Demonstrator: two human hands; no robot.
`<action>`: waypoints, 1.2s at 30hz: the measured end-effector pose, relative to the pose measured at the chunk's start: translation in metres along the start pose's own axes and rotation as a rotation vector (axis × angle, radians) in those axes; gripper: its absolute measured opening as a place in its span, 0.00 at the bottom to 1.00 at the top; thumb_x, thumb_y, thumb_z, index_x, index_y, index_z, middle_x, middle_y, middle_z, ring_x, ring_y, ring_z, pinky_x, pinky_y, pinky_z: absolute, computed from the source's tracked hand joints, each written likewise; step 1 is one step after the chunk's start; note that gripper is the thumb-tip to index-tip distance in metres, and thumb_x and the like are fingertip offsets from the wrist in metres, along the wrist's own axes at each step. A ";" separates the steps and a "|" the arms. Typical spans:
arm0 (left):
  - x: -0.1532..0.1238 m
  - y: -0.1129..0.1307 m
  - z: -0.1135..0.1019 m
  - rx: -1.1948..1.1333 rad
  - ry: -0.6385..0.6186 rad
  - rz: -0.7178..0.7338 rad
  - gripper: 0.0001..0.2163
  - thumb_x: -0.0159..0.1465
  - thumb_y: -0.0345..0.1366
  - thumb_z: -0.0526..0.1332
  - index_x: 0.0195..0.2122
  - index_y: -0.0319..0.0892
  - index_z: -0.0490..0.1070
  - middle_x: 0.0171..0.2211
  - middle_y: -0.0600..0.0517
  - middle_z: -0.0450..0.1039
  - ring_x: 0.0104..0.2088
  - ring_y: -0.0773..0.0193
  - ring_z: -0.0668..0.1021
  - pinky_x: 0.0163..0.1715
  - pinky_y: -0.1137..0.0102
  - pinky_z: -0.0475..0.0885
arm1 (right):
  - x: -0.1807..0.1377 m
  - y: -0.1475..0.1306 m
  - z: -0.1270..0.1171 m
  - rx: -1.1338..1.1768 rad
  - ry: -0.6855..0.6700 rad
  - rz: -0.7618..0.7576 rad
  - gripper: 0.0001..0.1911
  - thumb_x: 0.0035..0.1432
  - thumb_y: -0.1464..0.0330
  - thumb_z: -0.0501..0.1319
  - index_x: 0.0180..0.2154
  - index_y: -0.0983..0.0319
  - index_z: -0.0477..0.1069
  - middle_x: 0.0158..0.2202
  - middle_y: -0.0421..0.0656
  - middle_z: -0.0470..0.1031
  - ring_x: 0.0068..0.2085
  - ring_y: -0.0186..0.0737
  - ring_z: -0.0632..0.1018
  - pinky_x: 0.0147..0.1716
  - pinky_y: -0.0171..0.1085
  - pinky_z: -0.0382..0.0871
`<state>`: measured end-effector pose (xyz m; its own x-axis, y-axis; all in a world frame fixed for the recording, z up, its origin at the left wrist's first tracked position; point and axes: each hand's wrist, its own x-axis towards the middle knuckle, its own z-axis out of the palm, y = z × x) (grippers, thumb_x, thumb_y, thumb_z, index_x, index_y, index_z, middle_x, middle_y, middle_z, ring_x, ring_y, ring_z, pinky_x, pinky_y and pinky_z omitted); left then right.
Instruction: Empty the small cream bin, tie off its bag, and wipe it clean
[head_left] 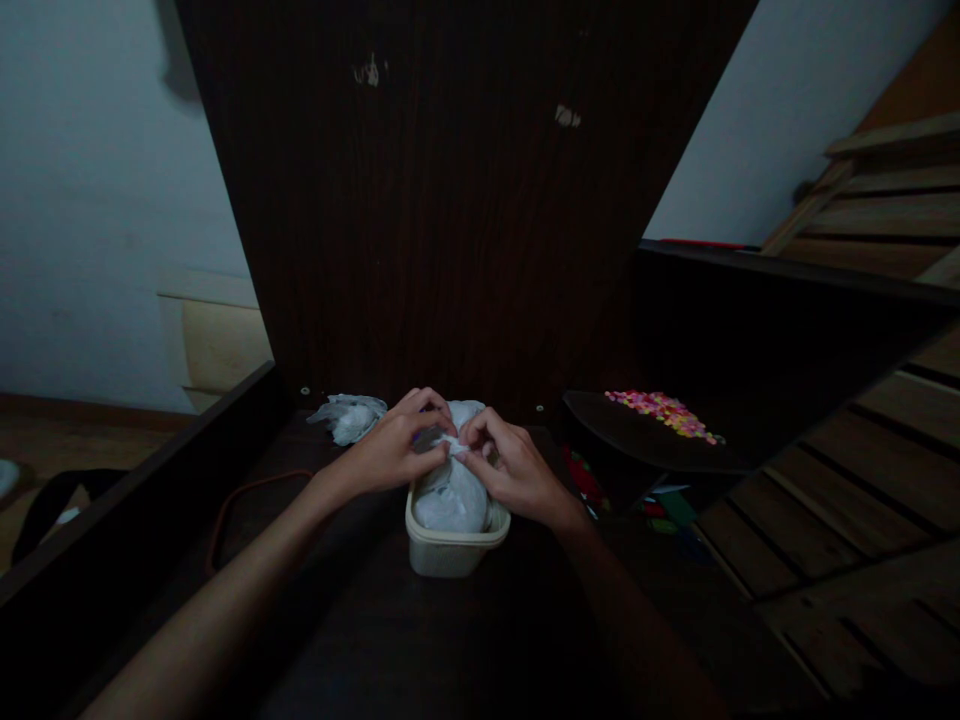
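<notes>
A white plastic bag [452, 500] with something bulky inside sits in a cream plastic container [447, 557] on the dark desk. My left hand [403, 440] comes in from the left and pinches the gathered top of this bag between thumb and fingers. From the other side, my right hand [513, 462] grips the same gathered plastic, its fingertips close to those of the left. The hands hide part of the bag and the container's far end. What the bag holds cannot be made out. A second whitish plastic bag [349, 418] lies crumpled behind my left hand.
A brown rounded frame or lid [251, 487] lies left on the desk. Small pink and yellow pieces [664, 412] are spread on a dark corner shelf [600, 425] at right. A tall dark panel [450, 220] stands behind, and a raised edge [135, 485] bounds the left.
</notes>
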<state>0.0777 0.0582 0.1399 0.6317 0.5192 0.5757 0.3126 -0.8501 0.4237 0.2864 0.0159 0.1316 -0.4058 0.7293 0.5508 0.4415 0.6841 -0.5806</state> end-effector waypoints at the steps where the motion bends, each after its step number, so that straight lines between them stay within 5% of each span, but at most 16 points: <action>1: 0.000 0.000 0.000 0.003 -0.015 -0.001 0.06 0.65 0.32 0.59 0.40 0.42 0.75 0.44 0.48 0.70 0.48 0.56 0.73 0.51 0.60 0.69 | 0.000 0.000 0.000 -0.001 -0.007 -0.009 0.07 0.62 0.74 0.61 0.38 0.59 0.64 0.35 0.38 0.71 0.32 0.33 0.71 0.30 0.31 0.64; 11: 0.002 0.002 0.006 0.091 -0.058 0.011 0.06 0.69 0.34 0.56 0.41 0.42 0.72 0.45 0.46 0.70 0.48 0.54 0.71 0.50 0.59 0.69 | -0.001 0.000 -0.003 -0.018 -0.023 -0.131 0.12 0.60 0.79 0.56 0.32 0.57 0.57 0.32 0.39 0.66 0.34 0.37 0.71 0.35 0.36 0.64; 19: 0.003 -0.001 0.008 0.099 -0.034 -0.027 0.03 0.63 0.31 0.56 0.36 0.42 0.69 0.43 0.47 0.70 0.46 0.54 0.71 0.48 0.59 0.68 | -0.008 0.003 -0.008 0.018 -0.105 -0.146 0.13 0.59 0.80 0.55 0.31 0.57 0.56 0.34 0.40 0.67 0.36 0.38 0.71 0.37 0.36 0.65; 26: 0.006 0.000 0.013 0.021 -0.042 -0.127 0.03 0.61 0.33 0.56 0.31 0.43 0.66 0.39 0.49 0.69 0.44 0.54 0.71 0.47 0.59 0.68 | -0.008 -0.009 -0.009 -0.055 -0.087 0.067 0.10 0.56 0.75 0.63 0.38 0.59 0.64 0.29 0.35 0.65 0.28 0.34 0.69 0.29 0.33 0.61; 31: 0.009 0.004 0.017 -0.036 0.000 -0.165 0.07 0.64 0.35 0.56 0.28 0.43 0.64 0.37 0.50 0.69 0.43 0.56 0.72 0.46 0.60 0.68 | -0.007 -0.009 -0.001 -0.217 -0.005 0.049 0.11 0.57 0.72 0.64 0.39 0.58 0.64 0.29 0.36 0.66 0.29 0.36 0.70 0.31 0.35 0.61; 36: 0.006 0.005 0.014 -0.067 0.002 -0.121 0.05 0.65 0.33 0.57 0.32 0.43 0.68 0.43 0.48 0.70 0.48 0.54 0.71 0.51 0.58 0.67 | -0.008 -0.005 0.001 -0.133 0.001 0.050 0.09 0.58 0.75 0.61 0.38 0.59 0.63 0.29 0.36 0.66 0.26 0.34 0.67 0.28 0.34 0.59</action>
<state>0.0934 0.0557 0.1356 0.5908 0.6180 0.5186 0.3385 -0.7734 0.5360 0.2867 0.0073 0.1296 -0.3799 0.7626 0.5235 0.5636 0.6396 -0.5227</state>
